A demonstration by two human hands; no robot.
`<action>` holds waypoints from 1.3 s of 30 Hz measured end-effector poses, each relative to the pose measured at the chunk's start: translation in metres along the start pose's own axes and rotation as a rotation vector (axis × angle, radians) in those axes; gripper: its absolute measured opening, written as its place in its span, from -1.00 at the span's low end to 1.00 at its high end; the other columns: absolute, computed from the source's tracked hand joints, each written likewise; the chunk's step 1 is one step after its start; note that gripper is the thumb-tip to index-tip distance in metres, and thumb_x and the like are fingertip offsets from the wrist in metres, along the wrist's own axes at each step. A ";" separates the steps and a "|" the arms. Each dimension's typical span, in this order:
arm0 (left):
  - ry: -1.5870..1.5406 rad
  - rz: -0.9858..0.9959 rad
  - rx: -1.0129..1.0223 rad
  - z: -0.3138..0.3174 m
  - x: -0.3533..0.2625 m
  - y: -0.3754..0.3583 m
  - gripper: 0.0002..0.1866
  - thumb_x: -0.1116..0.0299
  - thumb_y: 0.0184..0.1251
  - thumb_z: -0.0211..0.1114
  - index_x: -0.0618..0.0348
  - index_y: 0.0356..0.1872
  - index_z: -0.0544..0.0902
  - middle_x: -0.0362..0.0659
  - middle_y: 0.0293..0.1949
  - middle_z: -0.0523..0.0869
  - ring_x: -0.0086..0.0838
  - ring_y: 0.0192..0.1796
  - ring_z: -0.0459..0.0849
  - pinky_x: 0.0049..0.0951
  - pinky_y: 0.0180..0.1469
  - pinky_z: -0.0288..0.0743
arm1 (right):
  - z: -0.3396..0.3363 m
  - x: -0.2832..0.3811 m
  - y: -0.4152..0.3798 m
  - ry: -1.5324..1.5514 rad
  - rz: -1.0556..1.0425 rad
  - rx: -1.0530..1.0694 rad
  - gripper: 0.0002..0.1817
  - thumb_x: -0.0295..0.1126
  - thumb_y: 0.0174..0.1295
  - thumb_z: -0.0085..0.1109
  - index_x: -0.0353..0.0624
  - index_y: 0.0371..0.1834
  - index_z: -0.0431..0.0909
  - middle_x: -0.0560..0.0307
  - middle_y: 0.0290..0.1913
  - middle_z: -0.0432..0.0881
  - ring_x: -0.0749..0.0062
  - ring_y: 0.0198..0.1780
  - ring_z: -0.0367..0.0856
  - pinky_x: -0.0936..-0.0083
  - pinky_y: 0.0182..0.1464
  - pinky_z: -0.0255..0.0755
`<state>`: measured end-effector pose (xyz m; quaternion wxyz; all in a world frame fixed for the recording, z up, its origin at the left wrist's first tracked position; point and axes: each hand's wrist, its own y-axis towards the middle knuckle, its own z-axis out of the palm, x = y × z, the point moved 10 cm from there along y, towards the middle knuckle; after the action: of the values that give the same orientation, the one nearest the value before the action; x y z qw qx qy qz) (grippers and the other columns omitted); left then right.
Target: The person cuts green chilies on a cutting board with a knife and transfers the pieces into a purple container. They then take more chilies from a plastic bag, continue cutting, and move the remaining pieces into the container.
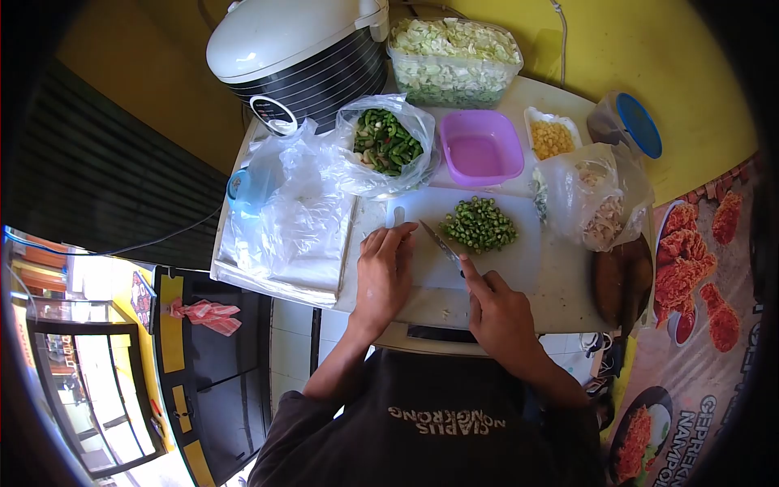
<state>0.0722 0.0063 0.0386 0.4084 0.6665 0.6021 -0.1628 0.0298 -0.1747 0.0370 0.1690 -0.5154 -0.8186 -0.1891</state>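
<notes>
My right hand (497, 312) is closed round the handle of a knife (442, 245), index finger along its top, blade pointing up and left over the white cutting board (430, 272). Chopped green pieces (479, 225) lie in a heap on the board, just beyond the blade. My left hand (385, 268) rests at the board's left edge near the knife tip, its fingers bent together; whether it holds anything is hidden. Behind the board stand a purple container (482, 148) and a plastic bag of green vegetables (385, 142).
A rice cooker (300, 49) and a tub of chopped cabbage (454, 65) stand at the back. Plastic bags (284, 211) lie left. A yellow-filled tray (552, 138), a bag of pale food (596, 199), a blue-lidded jar (639, 124) and a brown object (621, 284) are right.
</notes>
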 end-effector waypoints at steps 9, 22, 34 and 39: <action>0.018 0.086 -0.001 -0.006 -0.012 0.002 -0.79 0.49 0.37 0.48 0.20 -0.01 0.78 -0.08 -0.26 0.81 -0.22 -0.17 0.77 -0.21 0.11 0.58 | -0.015 -0.015 -0.007 -0.036 0.049 -0.073 -0.27 -0.55 0.32 0.26 -0.05 0.62 0.42 0.03 -0.26 0.60 0.09 -0.49 0.65 0.15 -0.41 0.59; 0.252 0.348 -0.121 -0.083 -0.012 0.128 -0.82 0.54 0.41 0.41 0.18 -0.03 0.81 -0.01 -0.11 0.84 -0.04 -0.04 0.81 -0.15 0.03 0.67 | -0.011 -0.008 -0.005 -0.034 -0.003 -0.086 -0.29 -0.55 0.32 0.25 0.03 0.59 0.47 0.07 -0.27 0.56 0.13 -0.48 0.66 0.15 -0.40 0.57; 0.550 0.233 0.287 -0.027 0.025 0.146 -0.74 0.45 0.27 0.43 0.14 -0.03 0.85 0.05 -0.09 0.83 -0.05 0.03 0.79 -0.06 0.17 0.61 | -0.006 -0.009 0.000 -0.033 0.063 -0.041 -0.31 -0.53 0.32 0.25 0.05 0.57 0.48 0.06 -0.26 0.57 0.08 -0.49 0.66 0.13 -0.38 0.60; 0.524 0.327 0.125 -0.020 0.016 0.143 -0.78 0.40 0.27 0.45 0.10 -0.07 0.86 0.03 -0.13 0.84 -0.04 -0.03 0.80 -0.08 0.14 0.62 | -0.005 -0.009 0.003 -0.025 0.047 -0.031 -0.32 -0.53 0.32 0.25 0.03 0.56 0.49 0.06 -0.27 0.57 0.08 -0.49 0.66 0.13 -0.38 0.60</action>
<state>0.2040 0.0399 0.0893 0.2184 0.7975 0.5605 0.0459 0.0364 -0.1832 0.0371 0.1551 -0.5392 -0.8053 -0.1914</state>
